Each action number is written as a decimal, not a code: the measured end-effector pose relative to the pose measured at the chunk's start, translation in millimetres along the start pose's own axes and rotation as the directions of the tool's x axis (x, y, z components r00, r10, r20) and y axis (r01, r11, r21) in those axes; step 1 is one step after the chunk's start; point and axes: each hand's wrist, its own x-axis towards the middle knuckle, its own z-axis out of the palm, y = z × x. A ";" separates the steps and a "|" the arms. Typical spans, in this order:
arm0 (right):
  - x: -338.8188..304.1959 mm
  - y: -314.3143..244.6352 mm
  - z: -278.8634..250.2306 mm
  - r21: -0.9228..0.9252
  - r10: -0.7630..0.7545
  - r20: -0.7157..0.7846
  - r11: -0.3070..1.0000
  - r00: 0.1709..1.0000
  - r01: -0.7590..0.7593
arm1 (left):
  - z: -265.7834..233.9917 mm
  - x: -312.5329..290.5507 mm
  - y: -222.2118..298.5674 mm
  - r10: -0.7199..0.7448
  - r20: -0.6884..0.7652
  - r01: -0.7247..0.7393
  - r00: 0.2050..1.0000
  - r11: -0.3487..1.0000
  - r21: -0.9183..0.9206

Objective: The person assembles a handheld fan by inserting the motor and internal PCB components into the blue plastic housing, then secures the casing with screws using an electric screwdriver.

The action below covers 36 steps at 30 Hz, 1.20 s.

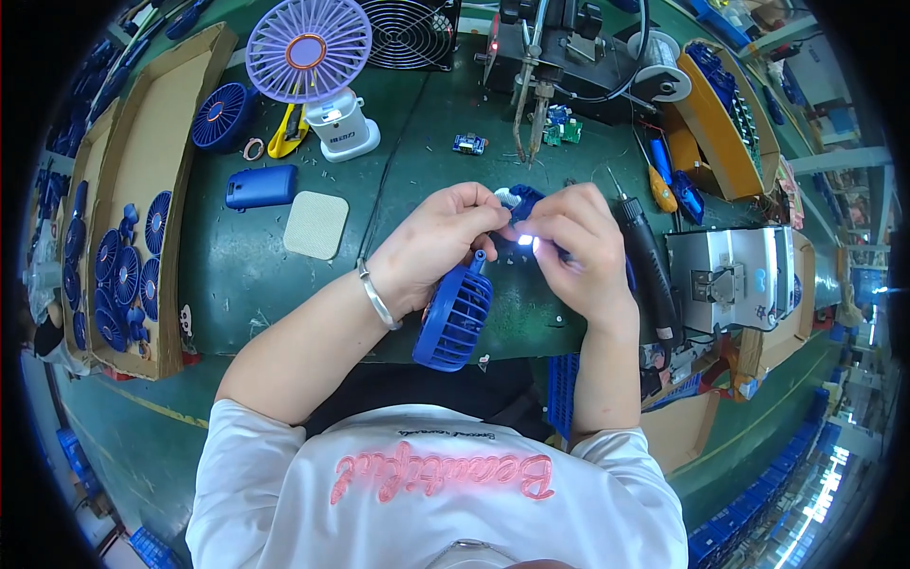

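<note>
My left hand (438, 232) is closed, its thumb and finger pinched together. Just below it hangs a blue fan head (453, 322) with a slatted cage and a short stem, apparently held by the lower fingers. My right hand (583, 248) is closed too, fingertips meeting the left ones. At its fingertips a small lit part (526, 240) glows white; its shape is lost in the glare. Right behind the fingertips is a blue piece (524, 199) beside a pale coiled piece (508, 197). Blue also shows behind my right hand, mostly hidden.
A soldering stand (533, 114) rises ahead, with a solder spool (661, 71) alongside. A black electric screwdriver (649, 266) lies right of my hand, near a metal box (730, 284). A purple fan (308, 52), blue case (261, 187), beige pad (316, 226) and cardboard tray (175, 123) stand left.
</note>
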 end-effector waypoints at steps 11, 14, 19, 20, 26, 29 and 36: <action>-2.5 4.9 -10.5 0.312 0.382 0.237 0.841 0.893 -0.443 | -5.6 2.4 -3.2 0.171 0.031 -0.174 0.985 0.973 0.149; -8.4 11.2 -7.4 0.244 0.304 0.349 0.884 0.887 -0.399 | -6.0 1.2 -1.8 0.175 0.054 -0.181 0.983 0.972 0.151; -7.5 11.5 -8.5 0.245 0.287 0.353 0.890 0.890 -0.384 | -6.3 2.7 -1.2 0.182 0.076 -0.192 0.980 0.968 0.163; -8.0 12.0 -7.6 0.252 0.270 0.325 0.899 0.906 -0.358 | -5.8 3.1 -1.1 0.183 0.077 -0.193 0.980 0.968 0.163; -5.2 7.5 -1.6 0.289 0.366 0.339 0.836 0.867 -0.466 | -7.8 4.7 -1.6 0.220 0.072 -0.227 0.973 0.967 0.120; -8.2 4.9 0.0 0.329 0.512 0.373 0.707 0.774 -0.626 | -7.9 5.4 -2.1 0.228 0.040 -0.231 0.973 0.968 0.100; -9.9 5.7 9.2 0.596 0.609 0.316 0.469 0.727 -0.652 | -8.1 5.6 2.2 0.120 0.026 -0.120 0.992 0.993 -0.002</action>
